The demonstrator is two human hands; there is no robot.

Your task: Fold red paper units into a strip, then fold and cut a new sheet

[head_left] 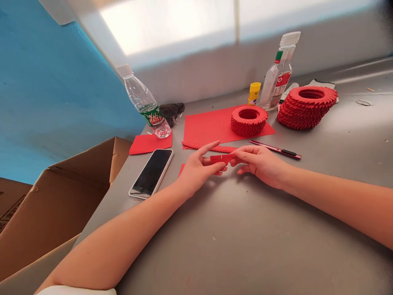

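A small folded strip of red paper (221,157) is held between my two hands above the table. My left hand (201,166) pinches its left end between thumb and fingers, the index finger lifted. My right hand (256,162) grips the right end with its fingertips. Just behind them lies a row of folded red paper pieces (196,145), partly hidden by my fingers. A short ring of folded red paper (249,121) sits on a red paper sheet (202,123). A taller ring stack (303,112) leans at the right.
On the grey table (245,237) are a phone (152,172), a water bottle (150,110) standing on red paper (138,144), a glue stick (254,94), a clear bottle (278,78) and a utility knife (276,150). An open cardboard box (70,192) stands at the left.
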